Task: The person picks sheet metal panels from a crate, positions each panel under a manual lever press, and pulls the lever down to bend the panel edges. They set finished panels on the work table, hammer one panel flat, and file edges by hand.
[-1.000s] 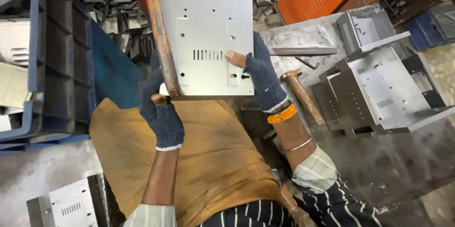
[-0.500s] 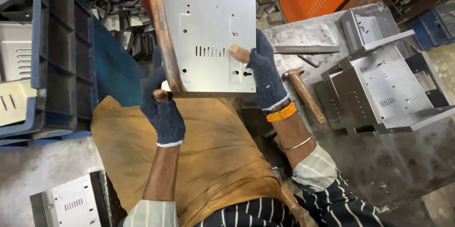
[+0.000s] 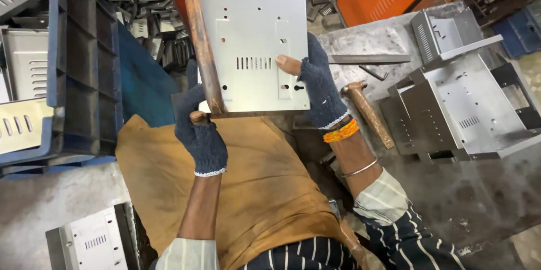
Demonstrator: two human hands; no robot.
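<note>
Sheet-metal panel [image 3: 253,33], pale grey with punched holes and a short row of slots, is held upright over the person's lap above a brown cloth [image 3: 265,191], a rusty brown bar [image 3: 202,39] lying against its left edge. The left hand [image 3: 202,132], in a dark fingerless glove, is clenched around the bar's lower end at the panel's bottom corner, while the right hand [image 3: 318,87] grips the panel's right edge, thumb pressed on its face. Just right lies a wooden-handled hammer [image 3: 367,111] on the grey surface [image 3: 479,191] beside folded metal housings [image 3: 462,106]; a blue crate [image 3: 84,67] stands to the left.
</note>
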